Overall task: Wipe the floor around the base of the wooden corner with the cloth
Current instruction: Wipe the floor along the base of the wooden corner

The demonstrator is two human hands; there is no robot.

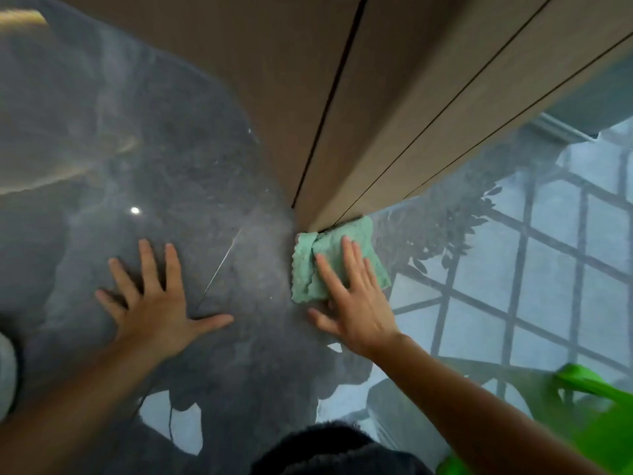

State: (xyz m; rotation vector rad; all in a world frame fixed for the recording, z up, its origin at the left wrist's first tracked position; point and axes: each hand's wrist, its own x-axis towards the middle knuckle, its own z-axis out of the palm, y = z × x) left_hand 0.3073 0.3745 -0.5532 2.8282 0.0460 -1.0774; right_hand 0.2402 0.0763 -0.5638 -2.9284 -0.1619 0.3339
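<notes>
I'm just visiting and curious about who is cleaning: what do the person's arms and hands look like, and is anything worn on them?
Both arms are bare up to where the picture ends: no sleeves show. The left hand and right hand wear no gloves, and no rings, watch or bracelets can be seen. The fingers are slim and uncovered. No markings or cables show on either arm.

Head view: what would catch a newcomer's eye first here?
The mint-green cloth at centre, pressed flat under the right hand against the foot of the wooden corner. Next, the left hand splayed on the glossy grey floor, which mirrors a window grid at right.
</notes>
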